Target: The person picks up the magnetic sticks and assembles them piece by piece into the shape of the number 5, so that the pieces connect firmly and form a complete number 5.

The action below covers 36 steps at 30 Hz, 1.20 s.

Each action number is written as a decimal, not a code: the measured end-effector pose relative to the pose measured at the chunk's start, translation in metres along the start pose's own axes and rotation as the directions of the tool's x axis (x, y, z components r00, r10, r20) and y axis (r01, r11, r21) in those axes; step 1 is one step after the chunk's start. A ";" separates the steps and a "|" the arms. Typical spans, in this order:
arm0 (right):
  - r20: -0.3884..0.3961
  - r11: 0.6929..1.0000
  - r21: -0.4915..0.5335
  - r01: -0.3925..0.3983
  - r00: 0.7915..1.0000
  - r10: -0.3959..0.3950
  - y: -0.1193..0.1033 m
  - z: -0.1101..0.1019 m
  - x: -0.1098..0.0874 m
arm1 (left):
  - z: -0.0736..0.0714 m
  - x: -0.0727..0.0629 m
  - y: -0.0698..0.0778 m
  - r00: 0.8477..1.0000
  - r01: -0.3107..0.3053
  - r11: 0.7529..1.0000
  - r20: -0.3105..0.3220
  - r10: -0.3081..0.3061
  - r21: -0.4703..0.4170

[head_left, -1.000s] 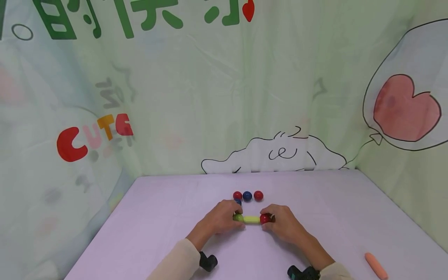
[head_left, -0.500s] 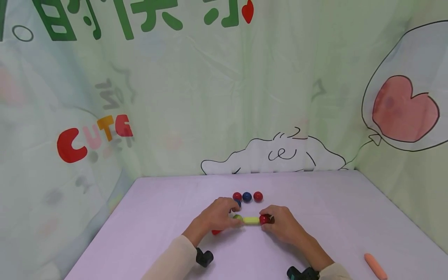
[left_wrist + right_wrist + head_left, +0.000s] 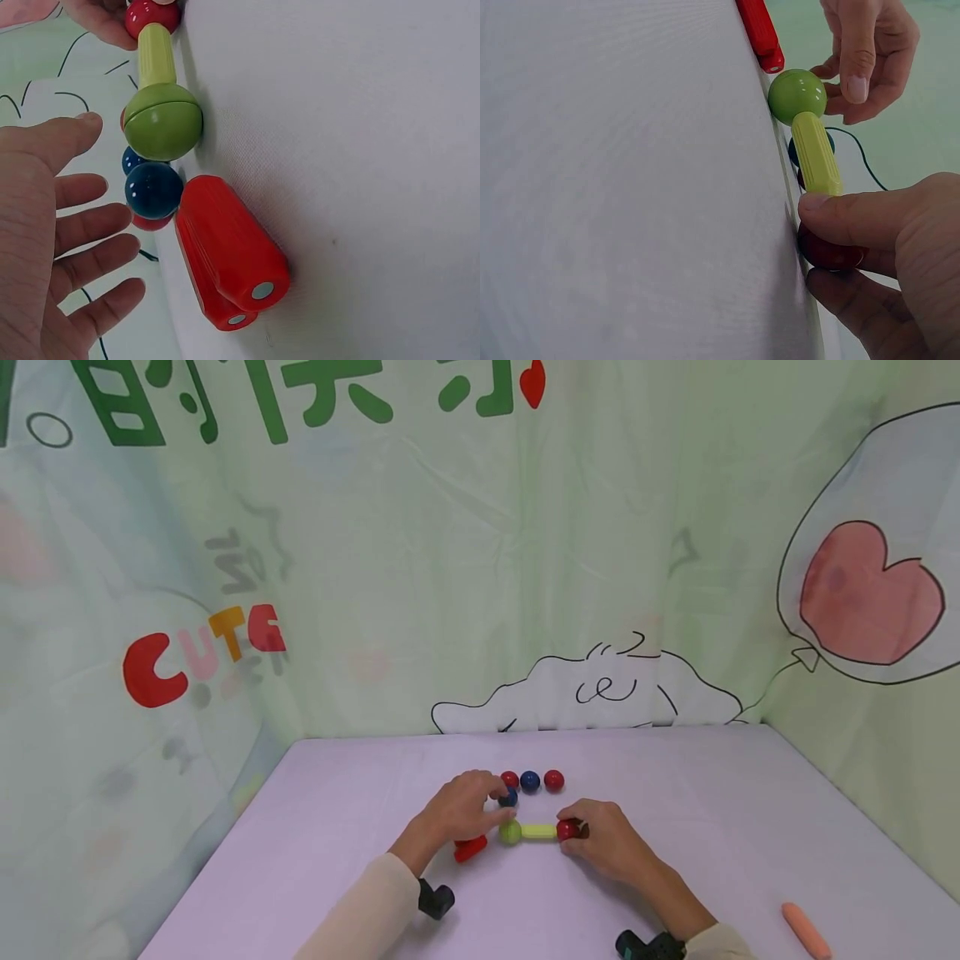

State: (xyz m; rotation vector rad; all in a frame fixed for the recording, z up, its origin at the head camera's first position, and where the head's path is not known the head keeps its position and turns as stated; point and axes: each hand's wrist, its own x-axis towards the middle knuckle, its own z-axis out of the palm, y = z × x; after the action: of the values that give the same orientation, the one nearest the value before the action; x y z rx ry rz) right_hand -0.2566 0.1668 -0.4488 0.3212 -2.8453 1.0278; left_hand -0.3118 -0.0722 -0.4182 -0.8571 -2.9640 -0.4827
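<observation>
Yellow-green stick (image 3: 538, 831) lies flat on the lilac table (image 3: 712, 827), running left-right between the two hands. Green ball (image 3: 511, 832) is stuck on its left end, red ball (image 3: 566, 830) on its right end. Same three parts show in the right wrist view: stick (image 3: 815, 154), green ball (image 3: 797, 96), red ball (image 3: 826, 253).

Right hand (image 3: 609, 846) pinches the red ball, thumb on one side and fingers curled round the other; hand rests on the table just right of the stick. Left hand (image 3: 459, 811) sits just left of and behind the green ball, fingers loosely spread and relaxed, holding nothing. In the left wrist view the left hand (image 3: 52, 247) has fingers apart, tips near the green ball (image 3: 163, 121) and a dark blue ball (image 3: 154, 190) but clear of both as far as can be seen. Whether the thumb touches the green ball in the head view: cannot tell.

Red sticks (image 3: 469, 849), two side by side in the left wrist view (image 3: 229, 251), lie on the table under the left wrist, just beside the green ball. Behind the hands a short row: red, blue ball (image 3: 530, 781), red. Orange stick (image 3: 806, 929) lies well apart, near the right front edge.
</observation>
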 end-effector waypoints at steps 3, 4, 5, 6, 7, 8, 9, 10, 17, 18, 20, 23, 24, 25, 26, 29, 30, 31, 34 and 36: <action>0.001 1.000 -0.001 -0.003 1.000 0.003 0.001 0.000 -0.001 | -0.001 0.000 0.000 1.000 0.019 1.000 -0.001 -0.019 0.000; 0.001 1.000 -0.001 -0.005 1.000 0.005 0.002 0.000 -0.001 | -0.001 0.000 0.000 1.000 0.028 1.000 0.001 -0.028 -0.004; 0.003 1.000 -0.001 -0.008 1.000 0.008 0.002 0.000 -0.001 | 0.000 0.000 -0.001 0.999 0.036 0.999 0.003 -0.036 -0.007; 0.004 1.000 0.000 -0.009 1.000 0.009 0.002 0.000 -0.001 | 0.000 -0.001 -0.002 0.999 0.044 0.999 0.006 -0.044 -0.012; 0.003 1.000 0.002 -0.012 1.000 0.012 0.003 0.000 -0.001 | 0.001 -0.001 -0.002 0.999 0.053 0.998 0.006 -0.053 -0.017; 0.002 1.000 0.006 -0.013 1.000 0.013 0.003 0.000 -0.001 | 0.001 -0.002 -0.003 0.998 0.058 0.998 0.005 -0.058 -0.019; 0.002 1.000 0.007 -0.013 1.000 0.013 0.003 0.000 -0.001 | 0.002 -0.002 -0.004 0.998 0.063 0.998 0.002 -0.063 -0.026; 0.000 1.000 0.009 -0.012 1.000 0.012 0.003 0.000 -0.001 | 0.003 -0.004 -0.005 0.998 0.066 0.997 -0.002 -0.066 -0.031; 0.009 1.000 -0.001 -0.014 1.000 0.014 0.002 -0.001 -0.002 | 0.002 -0.018 -0.006 0.996 0.068 0.995 -0.052 -0.071 -0.070; 0.009 1.000 0.000 -0.014 1.000 0.014 0.002 -0.001 -0.002 | 0.002 -0.021 -0.006 0.996 0.067 0.995 -0.061 -0.071 -0.073; 0.011 1.000 -0.003 -0.014 1.000 0.014 0.001 -0.002 -0.002 | 0.000 -0.027 -0.007 0.995 0.062 0.994 -0.077 -0.069 -0.085; 0.014 1.000 -0.011 -0.016 1.000 0.016 0.001 -0.002 -0.002 | -0.001 -0.036 -0.008 0.994 0.051 0.993 -0.088 -0.060 -0.108; 0.014 1.000 -0.014 -0.018 1.000 0.018 0.000 -0.001 -0.002 | -0.002 -0.039 -0.009 0.995 0.047 0.992 -0.086 -0.057 -0.116; 0.016 1.000 -0.016 -0.020 1.000 0.021 0.000 -0.002 -0.002 | -0.002 -0.041 -0.009 0.995 0.045 0.991 -0.081 -0.056 -0.125; 0.018 1.000 -0.018 -0.023 1.000 0.023 -0.001 -0.002 -0.002 | -0.002 -0.043 -0.009 0.996 0.049 0.990 -0.073 -0.059 -0.131; 0.024 0.999 -0.015 -0.030 0.999 0.030 -0.003 -0.002 -0.002 | -0.002 -0.048 -0.008 0.996 0.067 0.987 -0.045 -0.074 -0.143; 0.028 0.999 -0.017 -0.030 0.999 0.031 -0.003 -0.002 -0.002 | -0.002 -0.049 -0.007 0.996 0.074 0.988 -0.036 -0.080 -0.139; 0.032 0.999 -0.018 -0.031 0.999 0.032 -0.004 -0.002 -0.002 | -0.003 -0.050 -0.006 0.996 0.080 0.988 -0.031 -0.084 -0.129; 0.047 0.999 -0.032 -0.032 0.998 0.033 -0.005 -0.002 -0.002 | -0.002 -0.054 -0.003 0.997 0.075 0.994 -0.028 -0.078 -0.080; 0.059 0.999 -0.045 -0.026 0.998 0.029 -0.006 -0.003 -0.002 | -0.001 -0.056 -0.001 0.998 0.056 0.998 -0.036 -0.057 -0.030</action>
State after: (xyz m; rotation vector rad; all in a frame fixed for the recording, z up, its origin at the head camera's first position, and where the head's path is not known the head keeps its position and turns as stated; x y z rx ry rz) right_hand -0.2534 0.1643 -0.4432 0.3148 -2.9293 0.9747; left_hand -0.2647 -0.1024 -0.4235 -0.7599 -2.9614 -0.5385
